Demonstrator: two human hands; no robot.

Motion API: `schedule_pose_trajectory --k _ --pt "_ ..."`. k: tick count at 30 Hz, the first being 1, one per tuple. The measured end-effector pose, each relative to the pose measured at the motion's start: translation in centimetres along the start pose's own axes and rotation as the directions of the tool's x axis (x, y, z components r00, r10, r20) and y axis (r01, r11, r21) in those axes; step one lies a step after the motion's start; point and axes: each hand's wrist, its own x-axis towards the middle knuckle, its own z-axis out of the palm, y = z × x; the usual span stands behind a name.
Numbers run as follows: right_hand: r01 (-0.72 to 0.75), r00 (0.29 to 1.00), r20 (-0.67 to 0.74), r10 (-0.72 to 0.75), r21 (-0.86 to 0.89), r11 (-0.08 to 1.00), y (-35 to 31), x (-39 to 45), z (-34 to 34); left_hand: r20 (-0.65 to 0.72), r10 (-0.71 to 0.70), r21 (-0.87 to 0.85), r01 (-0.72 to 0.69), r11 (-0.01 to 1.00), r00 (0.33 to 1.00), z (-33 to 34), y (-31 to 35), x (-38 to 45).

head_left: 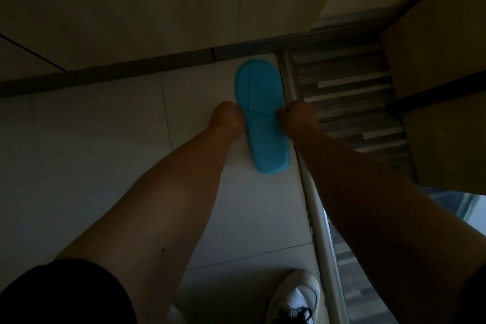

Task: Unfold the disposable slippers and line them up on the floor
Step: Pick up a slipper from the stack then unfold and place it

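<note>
A light blue disposable slipper point(260, 110) is held flat between my two hands, above the pale tiled floor point(105, 139), its toe end pointing toward the wall. My left hand point(228, 118) grips its left edge near the middle, fingers curled under and hidden. My right hand point(298, 117) pinches the right edge at the same height. The scene is dim. Only one slipper is visible.
A dark baseboard point(131, 68) runs along the wall ahead. A metal threshold strip point(315, 213) divides the tile from striped wood-look flooring point(349, 102) on the right. A cabinet or door point(441, 87) stands at right. My white sneaker point(294, 297) is at the bottom.
</note>
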Motion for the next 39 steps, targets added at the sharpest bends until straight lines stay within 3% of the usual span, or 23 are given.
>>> schedule_pose_trajectory --k 7,18,28,30,33,36,39 --pt "-0.016 0.999 -0.039 0.014 -0.053 0.998 -0.2 0.5 -0.4 0.052 0.049 -0.067 -0.046 0.997 0.997 -0.5 0.7 -0.6" --pt "0.025 0.998 -0.058 -0.034 -0.15 0.988 -1.5 1.8 -0.3 -0.006 0.097 -0.051 -0.097 0.994 0.995 0.2 0.1 -0.2" --pt "0.065 0.998 0.013 -0.064 -0.223 0.973 -2.0 1.8 -0.6 0.011 0.09 -0.054 -0.09 0.994 0.996 0.2 0.0 -0.8" --pt "0.089 0.996 0.036 -0.082 -0.253 0.963 -2.2 1.3 -1.0 0.049 0.081 0.005 -0.082 0.997 0.995 -0.1 0.5 -1.7" --pt "0.108 0.994 0.024 -0.105 -0.255 0.961 -2.2 -0.5 -2.6 0.07 0.086 0.287 -0.103 0.952 0.994 -1.5 1.7 -3.8" --pt "0.195 0.974 -0.04 -0.224 -0.359 0.913 -2.0 -4.5 -5.2 0.069 0.185 0.549 -0.192 0.813 0.98 -3.3 3.6 -6.8" --pt "0.253 0.949 -0.057 -0.309 -0.448 0.858 -2.1 -10.1 -8.2 0.081 0.285 0.702 -0.257 0.664 0.955 -5.6 6.0 -11.4"
